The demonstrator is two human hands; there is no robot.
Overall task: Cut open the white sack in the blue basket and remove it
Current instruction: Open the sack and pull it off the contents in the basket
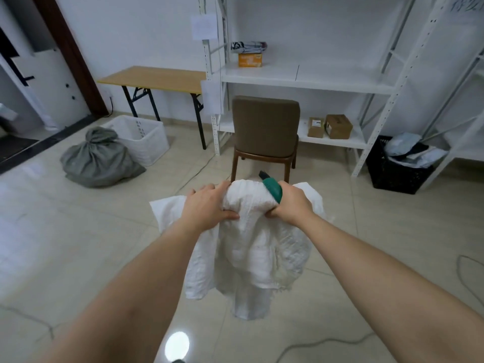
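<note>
The white sack (251, 247) hangs limp and crumpled in the air over the tiled floor, held at its bunched top by both hands. My left hand (207, 205) grips the fabric on the left side. My right hand (290, 203) grips the right side and also holds a green-handled cutter (272, 191), whose dark tip points away from me. No blue basket is in view.
A brown chair (264, 132) stands just beyond the sack. Behind it are white shelves (301, 79) with cardboard boxes (337, 127). A black crate (398, 169) sits at the right, a tied grey bag (97, 158) and white basket (146, 140) at the left, a folding table (154, 78) beyond.
</note>
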